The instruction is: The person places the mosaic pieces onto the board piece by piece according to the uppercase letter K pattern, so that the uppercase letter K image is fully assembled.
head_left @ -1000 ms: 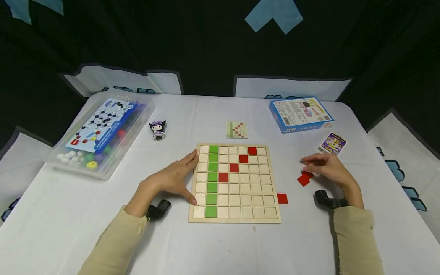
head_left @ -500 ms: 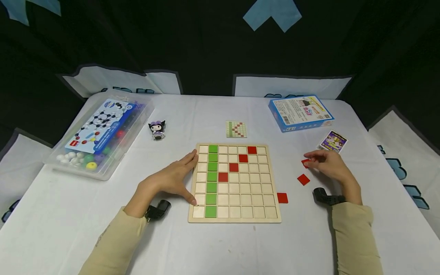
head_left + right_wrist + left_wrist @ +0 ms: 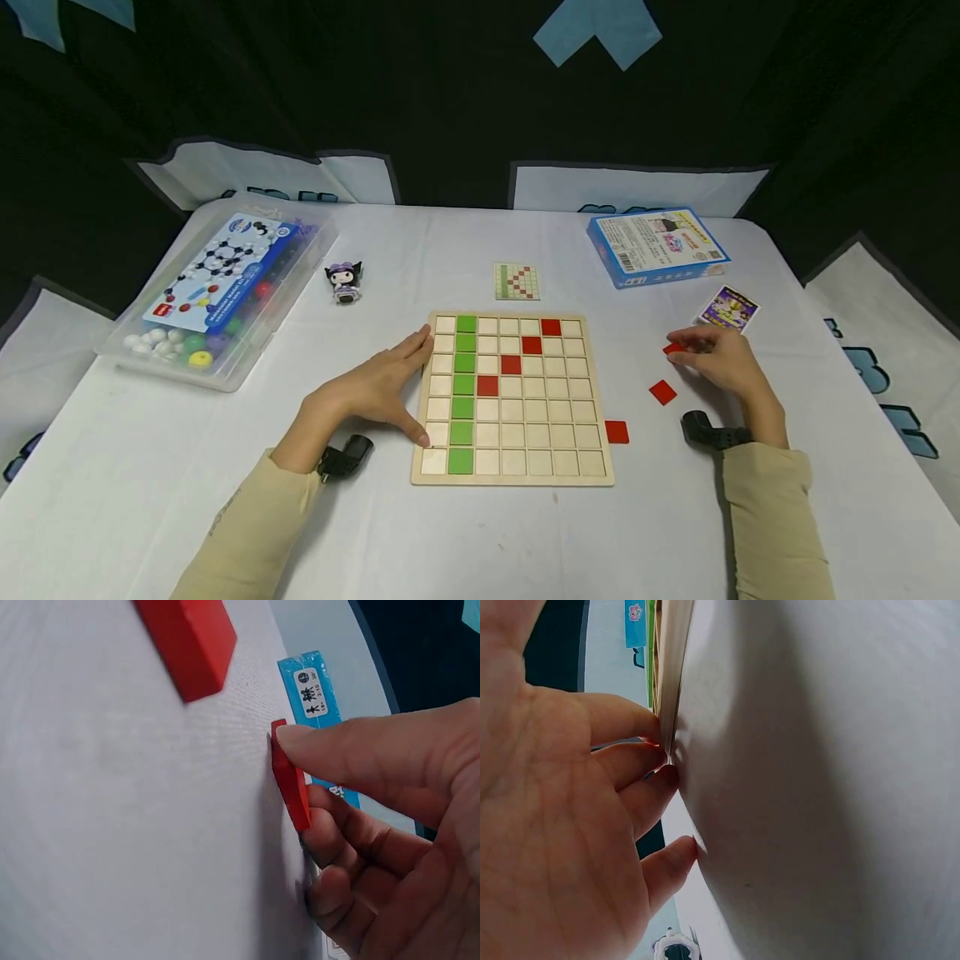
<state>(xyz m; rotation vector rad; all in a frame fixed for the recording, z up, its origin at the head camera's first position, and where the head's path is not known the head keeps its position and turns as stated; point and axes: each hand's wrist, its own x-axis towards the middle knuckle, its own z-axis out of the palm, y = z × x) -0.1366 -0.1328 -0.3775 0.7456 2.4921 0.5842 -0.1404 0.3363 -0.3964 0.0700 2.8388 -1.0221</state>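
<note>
A wooden grid board [image 3: 537, 412] lies on the white table, with a column of green square tiles [image 3: 462, 408] and a diagonal of several red tiles [image 3: 511, 365]. Along its left edge rests my left hand [image 3: 378, 387], fingertips touching the rim and thumb near the lower left cells. To the right of the board, my right hand [image 3: 722, 362] pinches a red square tile [image 3: 289, 780] between thumb and fingers, tilted close to the tabletop. Another red tile [image 3: 663, 392] lies just in front of that hand. One more red tile [image 3: 617, 432] sits beside the board's right edge.
Behind the board lies a small pattern card [image 3: 517, 282]. A blue box [image 3: 658, 247] and a purple card pack [image 3: 728, 309] are at the right. Toward the left stand a small figurine [image 3: 345, 282] and a clear case [image 3: 225, 379] of coloured beads.
My right hand has drawn one red tile away from the other beside it and now pinches it slightly farther back. My left hand has stayed at the board's edge.
</note>
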